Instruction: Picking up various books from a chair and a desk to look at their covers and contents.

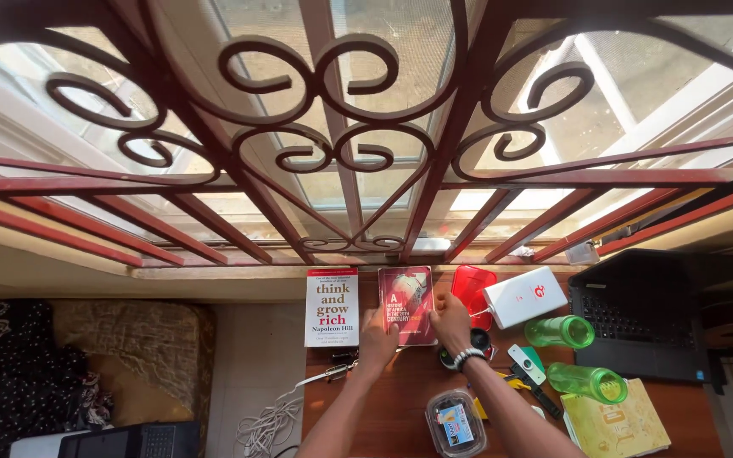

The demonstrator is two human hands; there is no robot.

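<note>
I have my left hand (377, 342) gripping the near-left corner of the dark red book (406, 304) and my right hand (450, 323) clasping its right edge, the book lying flat on the tabletop (400, 399). Just left of my left hand lies a white book (332, 308); right of my right, a red container (473, 291). I'd keep both grips even, sliding it square without nudging either neighbour.

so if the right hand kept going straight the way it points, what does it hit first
Probably the dark red book that the right hand already touches at its right edge; beyond that, the wall below the window grille.
</note>
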